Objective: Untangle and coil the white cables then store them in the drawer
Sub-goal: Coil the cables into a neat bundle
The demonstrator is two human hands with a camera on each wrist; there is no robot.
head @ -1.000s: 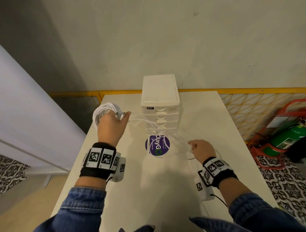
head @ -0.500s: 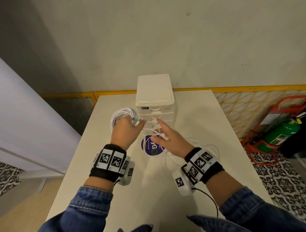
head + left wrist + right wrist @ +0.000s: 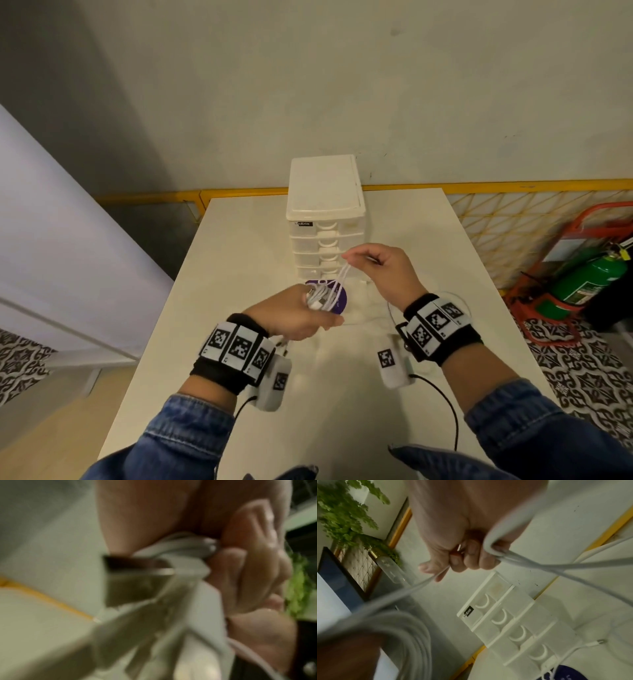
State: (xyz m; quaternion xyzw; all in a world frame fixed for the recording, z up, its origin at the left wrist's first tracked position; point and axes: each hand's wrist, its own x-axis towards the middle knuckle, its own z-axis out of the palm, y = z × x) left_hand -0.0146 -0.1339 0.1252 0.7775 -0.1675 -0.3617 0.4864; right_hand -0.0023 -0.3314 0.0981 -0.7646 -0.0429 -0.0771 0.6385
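My left hand [image 3: 294, 317] grips a coiled bundle of white cable [image 3: 322, 296] above the table, in front of the white drawer unit [image 3: 325, 219]. My right hand [image 3: 380, 270] pinches a few strands [image 3: 344, 274] that rise from that coil, level with the lower drawers. In the right wrist view my fingers [image 3: 471, 558] curl around the white strands [image 3: 530, 562], and the coil [image 3: 406, 631] shows at the lower left. The left wrist view is blurred; fingers [image 3: 240, 563] hold white cable [image 3: 180, 545]. More loose white cable [image 3: 455, 301] lies on the table behind my right wrist. All drawers look closed.
A purple round sticker [image 3: 337, 301] lies on the white table [image 3: 342, 394] at the foot of the drawer unit. A loose cable plug [image 3: 597, 641] lies beside the unit. A green fire extinguisher [image 3: 589, 277] stands on the floor at the right, a yellow rail [image 3: 513, 185] behind.
My left hand came down and towards me with the coil. My right hand left the drawer front, rose and took hold of strands of the coil.
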